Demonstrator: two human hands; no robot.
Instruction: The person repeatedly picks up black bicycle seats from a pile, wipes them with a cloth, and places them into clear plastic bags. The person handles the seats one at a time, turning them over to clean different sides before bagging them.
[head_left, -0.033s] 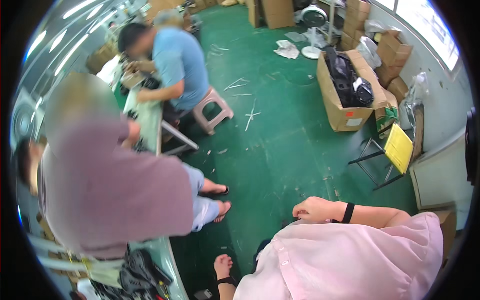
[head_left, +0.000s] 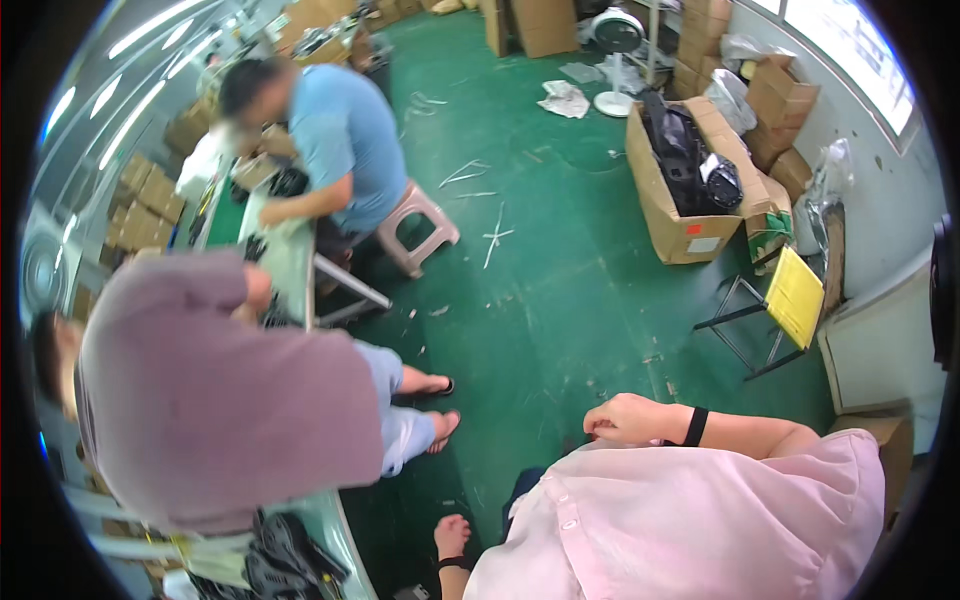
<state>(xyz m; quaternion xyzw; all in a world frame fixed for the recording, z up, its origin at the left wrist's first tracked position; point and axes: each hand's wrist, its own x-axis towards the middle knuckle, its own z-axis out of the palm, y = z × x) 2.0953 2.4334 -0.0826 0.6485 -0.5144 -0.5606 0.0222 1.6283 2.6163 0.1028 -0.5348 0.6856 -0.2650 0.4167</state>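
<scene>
My left hand (head_left: 452, 537) hangs low at my side, fingers curled in, with nothing showing in it. It is nearest the workbench edge (head_left: 352, 548) and touches nothing that I can see. My right hand (head_left: 622, 418) is closed in front of my pink shirt (head_left: 690, 510), its knuckles up. Its palm side is hidden, so what it holds, if anything, does not show. Each wrist wears a black band. Dark moulded parts (head_left: 285, 555) lie on the near bench, left of my left hand.
A person in a mauve shirt (head_left: 230, 390) stands bent over the bench at left. Beyond, a person in blue (head_left: 350, 130) sits on a stool (head_left: 420, 232). At right are a carton of black parts (head_left: 680, 238), a yellow folding seat (head_left: 796, 298) and a fan (head_left: 614, 104).
The view has shifted slightly, so the people, bench and carton sit a little further left. My left hand appears slightly lower and further right; my right hand looks nearly unchanged.
</scene>
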